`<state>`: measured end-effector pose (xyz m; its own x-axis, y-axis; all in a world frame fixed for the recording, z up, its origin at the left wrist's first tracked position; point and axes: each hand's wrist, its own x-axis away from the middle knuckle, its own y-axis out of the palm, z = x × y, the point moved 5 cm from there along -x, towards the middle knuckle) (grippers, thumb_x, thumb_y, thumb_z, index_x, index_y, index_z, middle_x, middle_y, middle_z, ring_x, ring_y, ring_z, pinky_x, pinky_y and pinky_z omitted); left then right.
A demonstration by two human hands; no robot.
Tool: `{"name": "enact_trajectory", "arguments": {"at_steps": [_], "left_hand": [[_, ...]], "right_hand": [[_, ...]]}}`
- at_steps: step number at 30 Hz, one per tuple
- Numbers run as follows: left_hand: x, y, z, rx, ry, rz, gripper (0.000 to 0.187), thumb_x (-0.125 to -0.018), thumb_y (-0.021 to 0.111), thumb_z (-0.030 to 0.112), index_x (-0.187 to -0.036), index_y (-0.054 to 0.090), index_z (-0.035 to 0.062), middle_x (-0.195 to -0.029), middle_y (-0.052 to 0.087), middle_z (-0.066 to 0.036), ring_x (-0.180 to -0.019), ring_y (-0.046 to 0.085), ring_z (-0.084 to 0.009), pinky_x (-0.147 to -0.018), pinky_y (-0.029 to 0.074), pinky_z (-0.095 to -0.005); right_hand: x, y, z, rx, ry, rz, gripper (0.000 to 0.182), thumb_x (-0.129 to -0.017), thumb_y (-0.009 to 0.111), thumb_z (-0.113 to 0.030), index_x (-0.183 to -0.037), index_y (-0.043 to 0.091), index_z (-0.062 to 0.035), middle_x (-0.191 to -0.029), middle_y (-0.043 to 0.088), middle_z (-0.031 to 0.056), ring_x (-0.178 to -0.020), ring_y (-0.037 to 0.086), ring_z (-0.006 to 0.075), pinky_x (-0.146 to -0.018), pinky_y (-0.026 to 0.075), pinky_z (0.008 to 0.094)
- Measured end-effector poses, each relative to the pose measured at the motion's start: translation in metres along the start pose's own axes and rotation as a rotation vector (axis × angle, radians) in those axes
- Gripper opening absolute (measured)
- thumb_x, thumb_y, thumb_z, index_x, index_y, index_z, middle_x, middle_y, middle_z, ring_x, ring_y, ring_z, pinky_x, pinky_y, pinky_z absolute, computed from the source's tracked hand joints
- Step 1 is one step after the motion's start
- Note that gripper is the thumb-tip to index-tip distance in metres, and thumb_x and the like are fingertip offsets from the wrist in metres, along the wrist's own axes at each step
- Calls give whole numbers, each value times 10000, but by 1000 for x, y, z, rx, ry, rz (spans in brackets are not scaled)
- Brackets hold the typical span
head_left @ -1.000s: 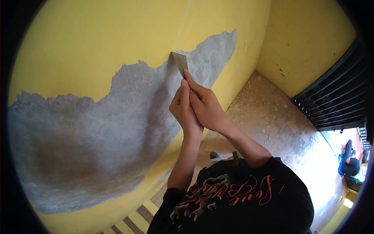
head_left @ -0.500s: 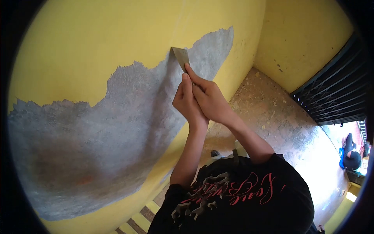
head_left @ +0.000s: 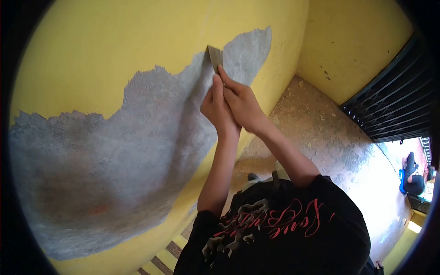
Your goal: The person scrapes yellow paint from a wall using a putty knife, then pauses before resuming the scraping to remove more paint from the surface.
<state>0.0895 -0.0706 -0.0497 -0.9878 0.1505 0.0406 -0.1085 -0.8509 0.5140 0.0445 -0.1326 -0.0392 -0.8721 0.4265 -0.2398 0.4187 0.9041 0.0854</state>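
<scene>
Both my hands are closed together around the handle of a flat metal scraper (head_left: 216, 59). My left hand (head_left: 215, 107) grips from the left side, its thumb pointing up along the tool. My right hand (head_left: 246, 106) wraps it from the right, with the index finger stretched onto the blade. The handle is mostly hidden inside the fingers. The blade's edge meets the wall at the upper border of a bare grey patch (head_left: 151, 133), where yellow paint (head_left: 91, 59) begins. That border is jagged.
A dark metal folding gate (head_left: 394, 101) stands at the right, beside a second yellow wall (head_left: 353, 46). The worn floor (head_left: 316, 119) runs below. Outside, a person (head_left: 414, 176) sits at the far right. Yellow slats (head_left: 160, 262) show at the bottom.
The scraper and both hands have shifted slightly up and to the right along the paint border. The whole view has moved a little. Both hands keep their hold.
</scene>
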Motion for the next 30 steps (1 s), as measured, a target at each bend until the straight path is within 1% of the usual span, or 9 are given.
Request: {"name": "enact_trajectory", "arguments": {"at_steps": [2, 5, 8, 17, 19, 23, 25, 27, 30], "left_hand": [[10, 7, 8, -37, -7, 18, 308, -940, 623, 256, -799, 656, -16, -687, 553, 14, -615, 489, -61, -538, 378, -243], [6, 10, 7, -81, 27, 38, 311, -939, 623, 250, -777, 647, -14, -676, 545, 19, -602, 475, -57, -524, 366, -246], [-4, 14, -4, -53, -16, -62, 330, -938, 628, 276, -763, 641, -4, -682, 562, 14, -615, 506, -58, -538, 387, -239], [2, 18, 1, -66, 53, 13, 375, -933, 636, 298, -679, 588, 26, -622, 494, 41, -575, 454, -50, -515, 347, -248], [-10, 20, -10, -45, 49, 28, 384, -931, 640, 295, -661, 585, 29, -606, 483, 44, -565, 451, -53, -516, 347, -247], [-3, 23, -13, -73, 113, -3, 366, -932, 638, 299, -699, 592, 19, -641, 525, 29, -594, 472, -57, -530, 364, -238], [-10, 23, -24, -29, 113, 63, 343, -934, 632, 290, -724, 615, 19, -647, 532, 29, -605, 487, -59, -538, 381, -247], [-26, 26, -43, -90, -49, -107, 330, -932, 635, 291, -782, 655, -2, -692, 587, -4, -646, 528, -67, -572, 415, -247], [-18, 16, -76, -397, -69, -213, 488, -927, 631, 293, -1248, 560, -68, -1065, 657, -120, -942, 581, -112, -799, 471, -247]], "right_hand": [[-5, -2, 2, -98, 197, -53, 495, -968, 429, -133, -1444, 360, -14, -1169, 627, 132, -1013, 561, 117, -902, 436, 243], [-4, -5, 0, -13, 28, -38, 494, -968, 422, -132, -1443, 359, -12, -1189, 625, 144, -1048, 563, 131, -932, 426, 257], [-13, -12, 4, -106, 188, -8, 492, -970, 421, -141, -1442, 363, -18, -1220, 615, 160, -1104, 558, 152, -973, 407, 277], [-12, -13, -2, -32, 66, -89, 493, -972, 434, -147, -1451, 365, -52, -1182, 626, 147, -1006, 558, 114, -895, 433, 246], [-21, -20, 10, 6, 196, -44, 493, -971, 435, -138, -1451, 364, -51, -1100, 641, 118, -916, 551, 97, -824, 451, 238], [-22, -26, 10, 90, -94, -31, 497, -974, 434, -143, -1459, 359, -66, -898, 608, 44, -742, 483, 71, -679, 443, 223], [-28, -33, 19, 73, -7, 0, 497, -973, 439, -141, -1458, 363, -69, -886, 606, 41, -737, 492, 71, -669, 446, 220], [-28, -40, 27, 65, 63, 5, 497, -971, 444, -140, -1458, 368, -72, -874, 604, 39, -733, 501, 70, -660, 449, 218], [-32, -67, 71, -173, 287, 146, 503, -959, 473, -140, -1451, 387, -82, -834, 588, 29, -704, 516, 78, -612, 455, 228]]}}
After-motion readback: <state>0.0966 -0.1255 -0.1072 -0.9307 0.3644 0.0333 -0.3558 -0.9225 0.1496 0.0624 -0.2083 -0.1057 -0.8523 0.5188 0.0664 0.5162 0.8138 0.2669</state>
